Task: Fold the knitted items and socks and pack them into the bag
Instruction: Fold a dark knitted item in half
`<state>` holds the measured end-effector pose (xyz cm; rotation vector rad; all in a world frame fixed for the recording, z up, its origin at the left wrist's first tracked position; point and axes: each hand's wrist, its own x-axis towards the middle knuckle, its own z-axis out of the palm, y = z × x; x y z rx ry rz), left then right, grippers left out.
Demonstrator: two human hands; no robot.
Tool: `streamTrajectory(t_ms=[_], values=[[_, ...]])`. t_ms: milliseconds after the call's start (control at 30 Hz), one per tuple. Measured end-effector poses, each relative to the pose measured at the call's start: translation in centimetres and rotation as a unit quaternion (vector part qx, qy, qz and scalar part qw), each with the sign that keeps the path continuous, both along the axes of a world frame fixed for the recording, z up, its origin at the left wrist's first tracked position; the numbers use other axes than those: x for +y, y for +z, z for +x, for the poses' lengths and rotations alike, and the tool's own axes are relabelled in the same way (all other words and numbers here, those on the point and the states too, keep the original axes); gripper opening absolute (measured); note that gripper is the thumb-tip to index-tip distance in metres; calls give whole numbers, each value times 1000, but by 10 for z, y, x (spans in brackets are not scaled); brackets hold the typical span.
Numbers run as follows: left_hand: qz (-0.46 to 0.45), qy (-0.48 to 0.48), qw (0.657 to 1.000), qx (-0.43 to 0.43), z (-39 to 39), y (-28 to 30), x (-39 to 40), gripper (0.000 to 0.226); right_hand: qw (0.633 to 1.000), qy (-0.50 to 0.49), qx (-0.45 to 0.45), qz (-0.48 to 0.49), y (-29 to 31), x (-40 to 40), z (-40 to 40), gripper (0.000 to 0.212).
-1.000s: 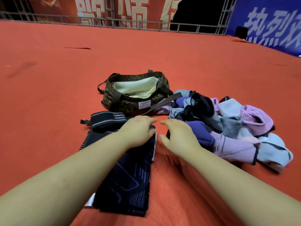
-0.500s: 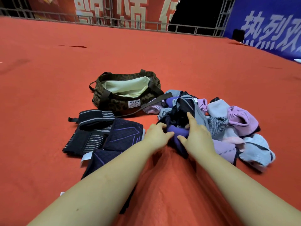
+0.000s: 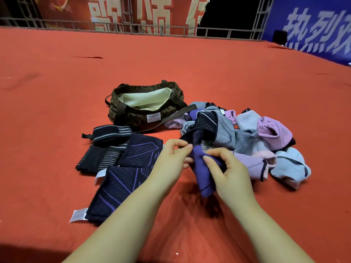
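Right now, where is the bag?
In the head view the leopard-print bag sits open on the red carpet, centre-left, beyond the folded dark knits and just left of the unsorted sock pile.

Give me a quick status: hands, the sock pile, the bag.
Left hand and right hand both grip a purple sock pulled from the pile. Bag open, nothing visible inside. Folded dark pieces lie left, clear of the bag.

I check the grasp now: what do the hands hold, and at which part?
Both hands, left and right, grip the purple sock: left pinches its upper end, right holds its middle.
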<state>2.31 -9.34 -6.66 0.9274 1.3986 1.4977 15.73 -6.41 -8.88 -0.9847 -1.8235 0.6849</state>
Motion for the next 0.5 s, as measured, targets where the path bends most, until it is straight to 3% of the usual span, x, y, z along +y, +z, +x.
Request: streamTrajectory(t_ms=[100,200,333,500], values=[[-25,-24,999,-17,-1,-4,-14,18,998,28,43,-32,1,-16,6,21],[-58,-47,994,75,-6,-14,-20,7,999,28,11,-44,2,-19,13,30],[-21,6,977,213,-11,-20,-24,23,999,-27,-19,-43,4,-16,22,32],[48,-12,991,128,7,-3,-32,28,997,-49,-19,-48,1,-22,17,6]])
